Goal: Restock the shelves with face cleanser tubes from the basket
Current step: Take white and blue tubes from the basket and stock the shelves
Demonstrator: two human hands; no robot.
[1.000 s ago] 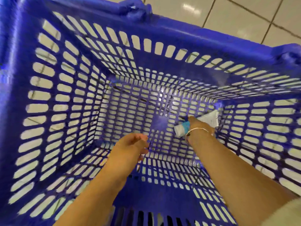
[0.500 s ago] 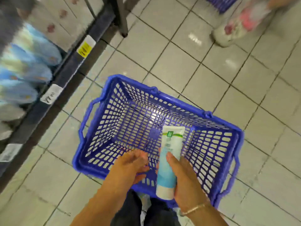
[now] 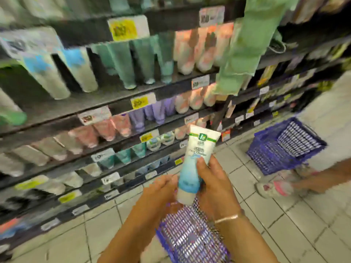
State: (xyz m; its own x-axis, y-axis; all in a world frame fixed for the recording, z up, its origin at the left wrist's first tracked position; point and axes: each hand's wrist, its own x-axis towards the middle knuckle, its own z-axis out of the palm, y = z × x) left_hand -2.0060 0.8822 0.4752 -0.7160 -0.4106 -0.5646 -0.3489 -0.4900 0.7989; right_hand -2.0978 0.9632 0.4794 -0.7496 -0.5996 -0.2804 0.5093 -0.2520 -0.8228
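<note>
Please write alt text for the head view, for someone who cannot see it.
A right hand holds a white-and-blue face cleanser tube upright, cap down, before blurred shelves of tubes; the left hand touches its cap above a blue basket.

A second blue basket (image 3: 284,147) stands on the pale tiled floor (image 3: 284,224) to the right, near another person's pink-and-white shoe (image 3: 273,188), while a green cloth (image 3: 241,44) hangs before the racks and yellow price tags (image 3: 124,29) line their edges
</note>
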